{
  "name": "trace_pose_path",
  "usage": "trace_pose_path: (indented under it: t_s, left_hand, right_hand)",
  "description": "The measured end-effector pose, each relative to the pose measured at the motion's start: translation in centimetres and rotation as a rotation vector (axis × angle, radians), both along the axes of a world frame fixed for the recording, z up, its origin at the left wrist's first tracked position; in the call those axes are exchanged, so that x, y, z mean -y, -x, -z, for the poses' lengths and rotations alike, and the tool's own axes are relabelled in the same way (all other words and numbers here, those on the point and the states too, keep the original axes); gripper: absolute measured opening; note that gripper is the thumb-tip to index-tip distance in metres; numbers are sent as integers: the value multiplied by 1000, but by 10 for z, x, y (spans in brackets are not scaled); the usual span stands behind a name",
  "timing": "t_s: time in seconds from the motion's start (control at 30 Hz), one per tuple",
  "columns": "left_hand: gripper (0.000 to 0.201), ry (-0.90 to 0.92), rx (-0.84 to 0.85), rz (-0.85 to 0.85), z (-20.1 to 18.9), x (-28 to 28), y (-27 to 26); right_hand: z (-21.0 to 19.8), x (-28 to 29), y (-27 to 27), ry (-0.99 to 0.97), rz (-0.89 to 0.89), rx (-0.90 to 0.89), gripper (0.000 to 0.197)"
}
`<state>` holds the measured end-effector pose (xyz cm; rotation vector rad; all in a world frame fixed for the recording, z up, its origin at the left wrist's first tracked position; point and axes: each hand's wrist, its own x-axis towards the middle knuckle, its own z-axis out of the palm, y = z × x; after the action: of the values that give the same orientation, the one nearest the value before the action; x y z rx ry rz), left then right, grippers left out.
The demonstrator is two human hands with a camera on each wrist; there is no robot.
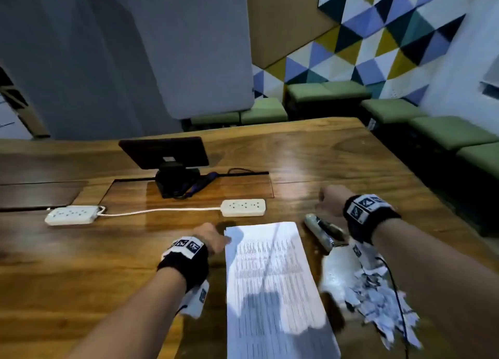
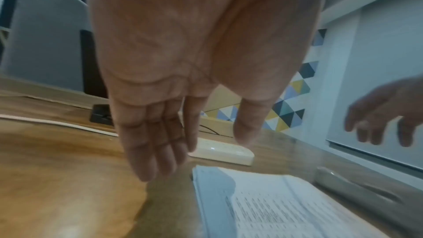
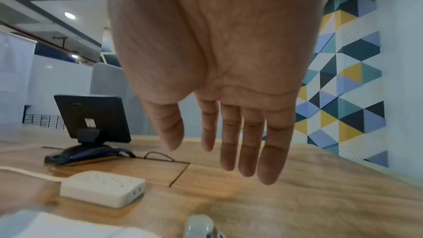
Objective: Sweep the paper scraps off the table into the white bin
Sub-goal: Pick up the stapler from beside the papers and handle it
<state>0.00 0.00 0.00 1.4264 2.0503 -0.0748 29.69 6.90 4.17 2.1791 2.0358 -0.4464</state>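
Note:
A heap of torn paper scraps (image 1: 378, 294) lies on the wooden table (image 1: 94, 256) at the near right, under my right forearm. My right hand (image 1: 328, 200) (image 3: 213, 153) hovers beyond the heap, fingers straight and relaxed, holding nothing. A printed sheet (image 1: 270, 277) (image 2: 274, 205) lies flat between my arms. My left hand (image 1: 213, 240) (image 2: 196, 147) is just above the table at the sheet's far left corner, fingers straight, with nothing in it. No white bin shows in any view.
A grey elongated object (image 1: 320, 230) (image 3: 199, 225) lies between the sheet and the scraps. Two white power strips (image 1: 243, 207) (image 1: 71, 215) joined by a cord lie ahead. A small black monitor (image 1: 164, 153) stands behind them. Green benches (image 1: 445, 134) line the table's right edge.

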Motion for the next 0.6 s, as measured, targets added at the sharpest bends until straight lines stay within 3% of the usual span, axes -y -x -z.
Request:
trace_pose_path:
  t_s: [0.1, 0.23, 0.37, 0.47, 0.6]
  left_hand:
    - [58, 43, -16, 32, 22, -8, -10]
    - [81, 37, -115, 92, 50, -13, -26]
    - [72, -37, -259, 152, 63, -20, -47]
    - [48, -38, -339, 237, 67, -20, -57]
    - [55, 0, -368, 226, 68, -14, -54]
  right_hand:
    - [31, -7, -1, 51, 18, 45, 48]
    - [62, -3, -2, 135, 39, 92, 49]
    - [78, 2, -9, 169, 92, 53, 56]
    - [82, 15, -8, 102, 96, 85, 62]
    - [91, 23, -4, 44, 97, 106, 69]
